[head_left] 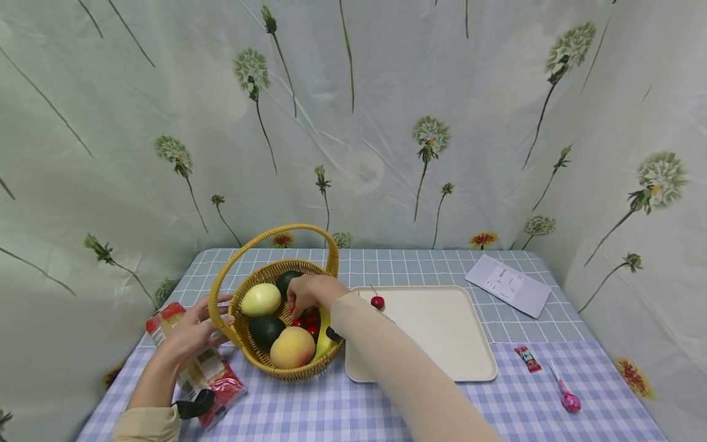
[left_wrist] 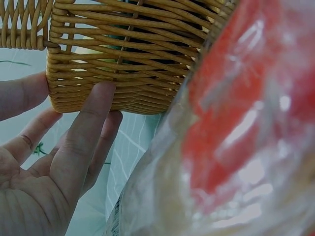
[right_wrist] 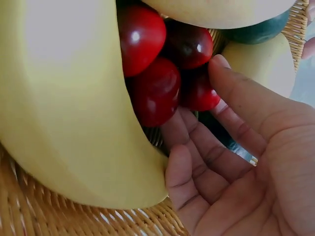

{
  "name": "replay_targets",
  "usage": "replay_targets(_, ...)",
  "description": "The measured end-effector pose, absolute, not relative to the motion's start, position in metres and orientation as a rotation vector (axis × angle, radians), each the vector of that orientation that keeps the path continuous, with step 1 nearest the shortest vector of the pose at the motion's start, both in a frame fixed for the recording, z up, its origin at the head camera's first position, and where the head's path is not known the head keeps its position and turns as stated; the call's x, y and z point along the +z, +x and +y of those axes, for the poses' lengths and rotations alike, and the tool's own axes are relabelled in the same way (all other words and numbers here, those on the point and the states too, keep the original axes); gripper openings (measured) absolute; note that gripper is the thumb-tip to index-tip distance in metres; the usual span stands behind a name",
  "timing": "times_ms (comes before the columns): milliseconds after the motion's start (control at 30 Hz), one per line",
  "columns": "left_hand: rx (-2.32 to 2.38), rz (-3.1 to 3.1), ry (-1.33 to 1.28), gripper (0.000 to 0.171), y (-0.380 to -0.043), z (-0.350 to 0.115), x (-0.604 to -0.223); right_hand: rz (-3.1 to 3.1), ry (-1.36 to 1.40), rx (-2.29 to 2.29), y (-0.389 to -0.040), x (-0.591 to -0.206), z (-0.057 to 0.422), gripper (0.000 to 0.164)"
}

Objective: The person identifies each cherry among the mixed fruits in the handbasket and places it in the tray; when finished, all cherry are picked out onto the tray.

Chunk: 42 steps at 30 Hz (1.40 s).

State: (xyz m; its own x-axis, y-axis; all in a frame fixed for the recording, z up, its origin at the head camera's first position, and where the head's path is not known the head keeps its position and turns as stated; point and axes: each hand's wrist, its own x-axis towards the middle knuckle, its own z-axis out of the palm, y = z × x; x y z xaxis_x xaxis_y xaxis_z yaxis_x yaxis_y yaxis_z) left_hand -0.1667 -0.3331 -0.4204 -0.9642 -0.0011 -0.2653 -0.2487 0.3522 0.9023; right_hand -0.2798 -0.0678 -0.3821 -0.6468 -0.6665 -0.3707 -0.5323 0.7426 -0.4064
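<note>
A wicker basket (head_left: 257, 363) with a tall handle stands left of centre on the table. In it lie a yellow-green oval fruit (head_left: 261, 299), two dark green fruits, one being this avocado-like one (head_left: 266, 332), a peach (head_left: 293, 348), a banana (right_wrist: 64, 108) and several cherries (right_wrist: 156, 91). My right hand (head_left: 312, 291) reaches down into the basket, thumb and fingers pinching a red cherry (right_wrist: 200, 94) beside the banana. Outside, my left hand (head_left: 189, 334) touches the basket's left wall with extended fingertips (left_wrist: 103, 91). Under the left forearm lies a red and clear plastic package (head_left: 226, 383).
Right of the basket is a cream tray (head_left: 431, 331) with one cherry (head_left: 378, 302) at its far left corner. A grey-white printed card (head_left: 508, 285) lies at the back right. Nearer are a small red candy packet (head_left: 528, 359) and a pink lollipop (head_left: 569, 401).
</note>
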Motion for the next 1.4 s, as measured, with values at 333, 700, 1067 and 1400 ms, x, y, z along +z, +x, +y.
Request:
replay_targets(333, 1.702, 2.376, -0.175, 0.07, -0.167, -0.334, -0.421, 2.432, -1.023, -0.349, -0.285, -0.378, -0.06, 0.012)
replay_targets(700, 1.69, 2.38, -0.186, 0.07, -0.168, -0.333, -0.419, 2.35, -1.075, -0.472, -0.281, -0.362, -0.035, 0.025)
replay_targets(1067, 1.675, 2.385, -0.197, 0.07, -0.168, -0.334, -0.419, 2.348, -1.259, -0.549, -0.277, -0.352, -0.002, 0.032)
replay_targets(1400, 1.663, 2.387, -0.195, 0.07, -0.168, -0.332, -0.421, 2.345, -1.195, -0.681, -0.278, -0.351, 0.048, 0.036)
